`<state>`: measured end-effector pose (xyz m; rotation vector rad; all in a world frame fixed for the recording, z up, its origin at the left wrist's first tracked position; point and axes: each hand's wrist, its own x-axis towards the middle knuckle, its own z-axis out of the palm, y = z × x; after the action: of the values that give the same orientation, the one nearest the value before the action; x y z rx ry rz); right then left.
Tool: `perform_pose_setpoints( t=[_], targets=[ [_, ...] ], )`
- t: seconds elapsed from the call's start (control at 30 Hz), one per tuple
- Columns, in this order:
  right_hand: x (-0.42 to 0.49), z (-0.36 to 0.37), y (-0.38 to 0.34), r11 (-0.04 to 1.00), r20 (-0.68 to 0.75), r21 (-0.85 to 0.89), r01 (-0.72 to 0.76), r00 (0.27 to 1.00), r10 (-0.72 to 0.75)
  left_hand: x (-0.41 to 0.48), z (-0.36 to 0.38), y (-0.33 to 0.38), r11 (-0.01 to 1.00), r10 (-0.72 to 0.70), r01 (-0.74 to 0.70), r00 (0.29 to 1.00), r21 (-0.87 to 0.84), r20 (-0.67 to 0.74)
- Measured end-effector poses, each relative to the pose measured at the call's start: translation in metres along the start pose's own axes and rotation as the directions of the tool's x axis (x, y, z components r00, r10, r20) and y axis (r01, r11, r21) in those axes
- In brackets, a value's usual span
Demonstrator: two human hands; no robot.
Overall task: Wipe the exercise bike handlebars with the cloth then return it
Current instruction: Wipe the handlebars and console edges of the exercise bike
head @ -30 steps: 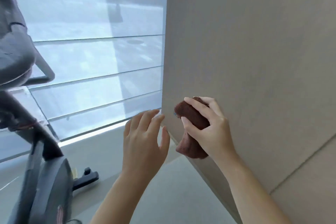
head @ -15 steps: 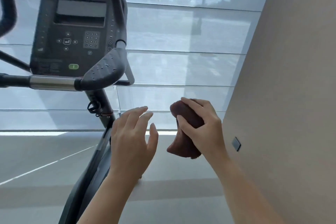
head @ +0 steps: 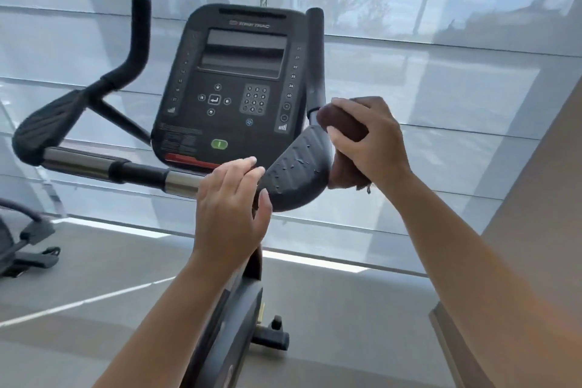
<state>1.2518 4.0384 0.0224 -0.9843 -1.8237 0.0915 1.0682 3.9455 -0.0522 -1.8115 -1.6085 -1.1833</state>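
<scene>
Right hand [head: 367, 142] clenched around bunched brown cloth [head: 345, 131]; cloth pressed against outer right edge of right handlebar pad [head: 296, 173], part hanging below fist. Left hand [head: 230, 211] open, fingers loosely spread, holding nothing, fingertips [head: 248, 164] at pad's left edge, just over chrome crossbar [head: 91, 164]. Water droplets on pad surface. Console [head: 239, 85] behind pad, screen dark. Left handlebar pad [head: 47, 126] far left of console, untouched. No containers visible.
</scene>
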Motion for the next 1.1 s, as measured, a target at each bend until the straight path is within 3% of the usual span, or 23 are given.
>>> perform_pose_setpoints(
  t=[0.1, 0.2, 0.37, 0.5, 0.67, 0.8, 0.87, 1.1],
  targets=[
    [0.012, 0.034, -0.008, 0.994, 0.181, -0.104, 0.041, 0.983, -0.022, 0.007, 0.013, -0.024, 0.999, 0.034, -0.034, 0.999, -0.009, 0.002],
    [0.004, 0.06, -0.011, 0.95, 0.208, -0.291, 0.11, 0.977, -0.049, 0.007, 0.023, -0.043, 0.999, 0.045, -0.045, 0.999, -0.029, -0.008],
    [0.022, 0.058, -0.012, 0.957, 0.295, -0.278, 0.078, 0.956, 0.008, 0.001, 0.034, -0.058, 0.993, 0.078, -0.077, 0.997, -0.087, 0.007],
    [0.0, 0.061, -0.021, 0.942, 0.221, -0.332, 0.055, 0.975, 0.021, -0.002, 0.037, -0.066, 0.986, 0.129, -0.129, 0.992, -0.108, -0.013],
    [-0.057, 0.065, -0.037, 0.919, 0.096, -0.361, 0.159, 0.986, -0.132, -0.004, 0.041, -0.071, 0.978, 0.145, -0.15, 0.989, -0.146, -0.04],
    [-0.011, 0.067, -0.043, 0.912, 0.278, -0.381, 0.15, 0.96, -0.042, -0.004, 0.04, -0.073, 0.973, 0.159, -0.163, 0.987, -0.161, -0.036],
    [0.0, 0.074, -0.044, 0.883, 0.292, -0.442, 0.156, 0.956, -0.022, -0.003, 0.039, -0.073, 0.973, 0.156, -0.158, 0.987, -0.166, -0.024],
    [-0.076, 0.071, -0.047, 0.903, 0.087, -0.388, 0.186, 0.982, -0.165, -0.004, 0.034, -0.076, 0.968, 0.147, -0.126, 0.986, -0.219, 0.084]
  ],
)
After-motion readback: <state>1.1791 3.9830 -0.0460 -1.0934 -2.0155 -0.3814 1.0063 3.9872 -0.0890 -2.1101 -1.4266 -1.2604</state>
